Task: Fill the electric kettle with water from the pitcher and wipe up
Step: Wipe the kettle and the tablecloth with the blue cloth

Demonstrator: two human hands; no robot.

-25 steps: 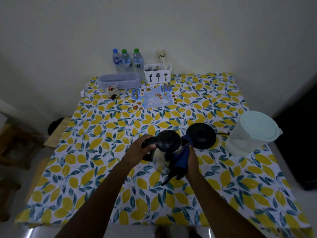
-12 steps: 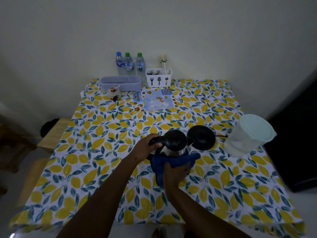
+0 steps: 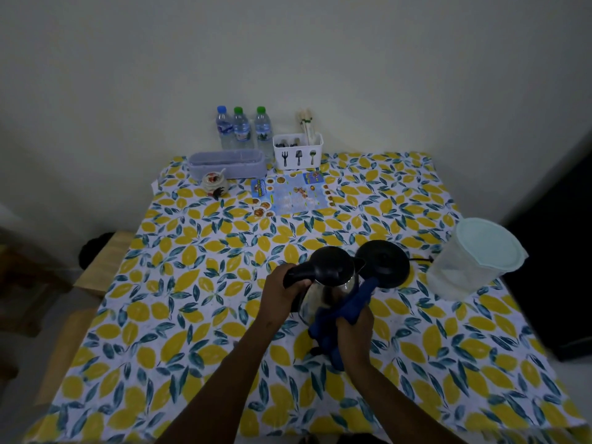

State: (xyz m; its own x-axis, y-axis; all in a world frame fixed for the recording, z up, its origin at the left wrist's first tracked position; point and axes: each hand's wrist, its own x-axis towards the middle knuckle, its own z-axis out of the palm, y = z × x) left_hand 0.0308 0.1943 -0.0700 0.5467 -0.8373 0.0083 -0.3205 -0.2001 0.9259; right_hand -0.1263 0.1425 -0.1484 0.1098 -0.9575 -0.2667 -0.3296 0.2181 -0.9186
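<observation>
The steel electric kettle [image 3: 333, 283] with a black lid sits lifted or tilted above the lemon-print table [image 3: 198, 283], its lid closed. My left hand [image 3: 282, 296] grips its black handle. My right hand [image 3: 354, 331] clutches a blue cloth [image 3: 349, 307] pressed against the kettle's front and right side. The kettle's round black base [image 3: 384, 264] lies just behind on the right, with its cord running right. The clear pitcher [image 3: 471, 261] with a pale lid stands at the table's right edge.
Three water bottles [image 3: 242, 128], a white cutlery caddy [image 3: 298, 152], a grey tray [image 3: 227, 163], a small jar [image 3: 215, 182] and a blue menu card [image 3: 291, 195] line the far side. A wooden bench [image 3: 102, 261] stands to the left.
My right hand has slid the blue cloth from the kettle's right side across its front and back towards the right. My left hand has kept hold of the handle.
</observation>
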